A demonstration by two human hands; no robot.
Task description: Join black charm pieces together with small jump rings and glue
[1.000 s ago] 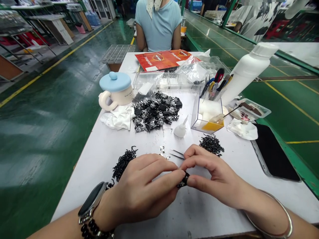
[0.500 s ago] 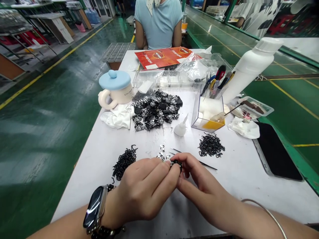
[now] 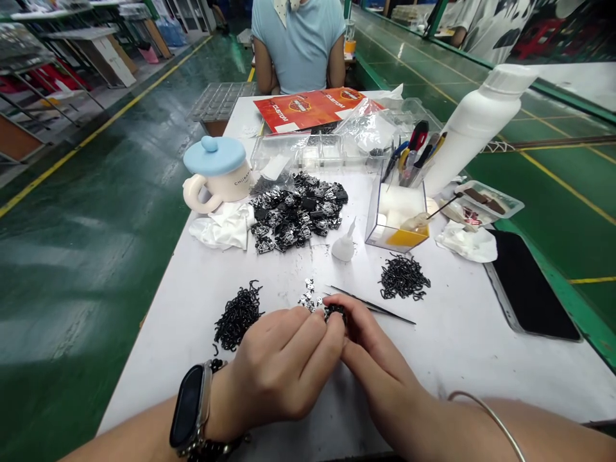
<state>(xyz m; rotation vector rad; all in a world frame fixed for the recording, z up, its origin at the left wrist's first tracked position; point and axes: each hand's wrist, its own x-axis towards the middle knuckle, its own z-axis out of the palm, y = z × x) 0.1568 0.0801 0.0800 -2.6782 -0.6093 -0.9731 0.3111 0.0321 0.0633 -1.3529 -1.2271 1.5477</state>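
My left hand and my right hand meet at the near middle of the white table, fingers pinched together on one small black-and-silver part. Just beyond the fingertips lie a few tiny silver pieces and a pair of black tweezers. A heap of small black hooks lies left of my left hand, and a second heap of black hooks lies to the right. A big pile of black-and-silver parts sits farther back.
A blue-lidded mug and a crumpled white cloth stand at the left. A clear tool box, a white bottle, a small glue bottle and a black phone are at the right. A person in a light-blue shirt sits at the far end.
Both hands have shifted forward and slightly left on the table with the small part, from the near edge up to the tiny silver pieces. The tweezers are now uncovered.
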